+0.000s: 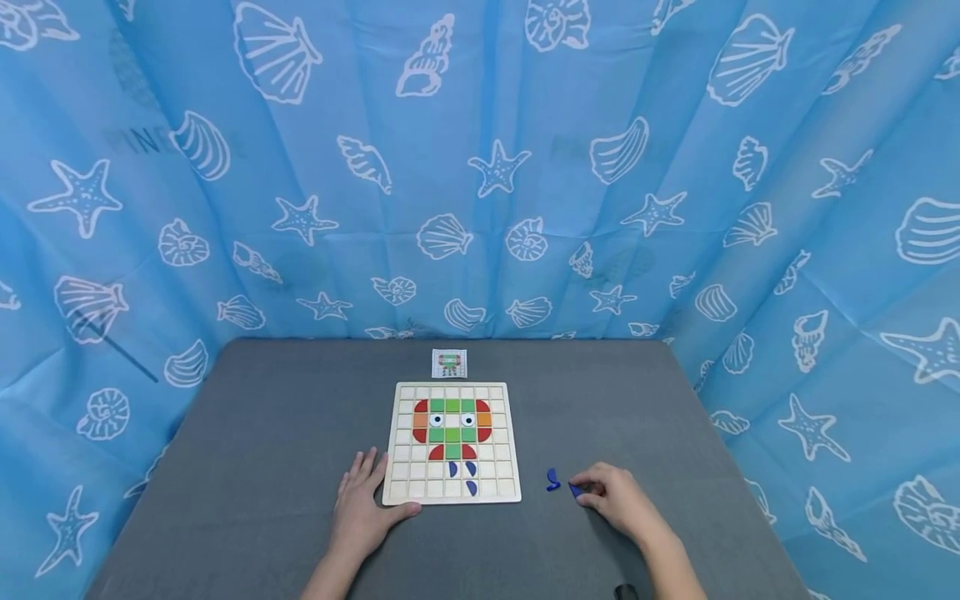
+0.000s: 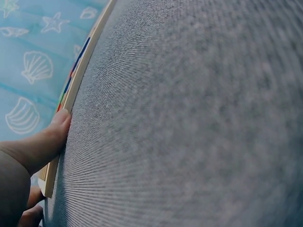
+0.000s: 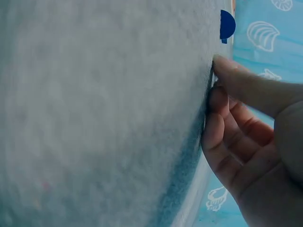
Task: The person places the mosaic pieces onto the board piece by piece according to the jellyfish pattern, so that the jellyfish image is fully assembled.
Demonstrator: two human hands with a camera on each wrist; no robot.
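A pale wooden grid board [image 1: 498, 437] lies on the grey table, bearing green, red and orange pieces, two eye pieces and three blue half-round pieces [image 1: 471, 488]. My left hand [image 1: 363, 510] rests at its near left corner, fingers spread along the left side. Its thumb [image 2: 59, 125] touches the front edge in the left wrist view. To the right of the board, my right hand [image 1: 613, 497] pinches a small blue piece [image 1: 576, 491] low over the cloth; in the right wrist view the fingers mostly hide it. Just left of those fingertips lie loose blue pieces [image 1: 552, 477], overlapping each other.
A small printed card [image 1: 449, 363] with a similar coloured figure lies behind the board. Grey cloth covers the table [image 1: 300, 417]. A blue shell-patterned curtain [image 1: 480, 208] hangs at the back and sides. Something small and black [image 1: 626, 592] shows by the right forearm.
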